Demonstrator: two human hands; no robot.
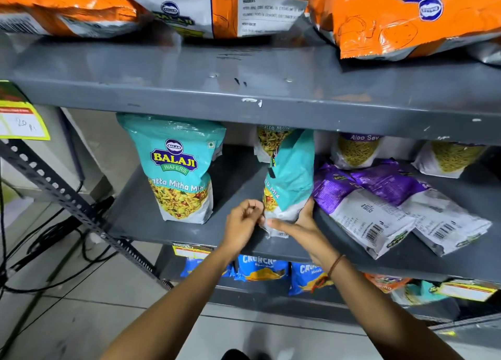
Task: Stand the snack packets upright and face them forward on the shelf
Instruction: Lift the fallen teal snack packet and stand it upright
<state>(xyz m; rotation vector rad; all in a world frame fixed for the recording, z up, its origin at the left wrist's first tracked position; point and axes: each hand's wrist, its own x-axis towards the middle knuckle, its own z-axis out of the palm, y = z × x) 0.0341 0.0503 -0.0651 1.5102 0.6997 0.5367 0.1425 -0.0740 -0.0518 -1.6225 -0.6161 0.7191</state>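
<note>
A teal Khatta Mitha Mix packet (177,170) stands upright and faces forward at the left of the middle grey shelf (235,175). A second teal packet (291,178) stands near the shelf's front, turned sideways with its front facing left. My left hand (245,218) pinches its lower left corner. My right hand (299,224) cups its base and right side. Behind it, another teal packet (267,143) stands at the back. Two purple packets (360,205) (423,197) lie flat on the right, backs and barcodes up.
Two Aloo Sev packets (355,151) (455,156) stand at the back right. Orange wafer bags (406,21) lie on the upper shelf (244,88). Blue packets (261,269) sit on the shelf below. A slotted metal brace (70,197) and cables (54,237) are at the left.
</note>
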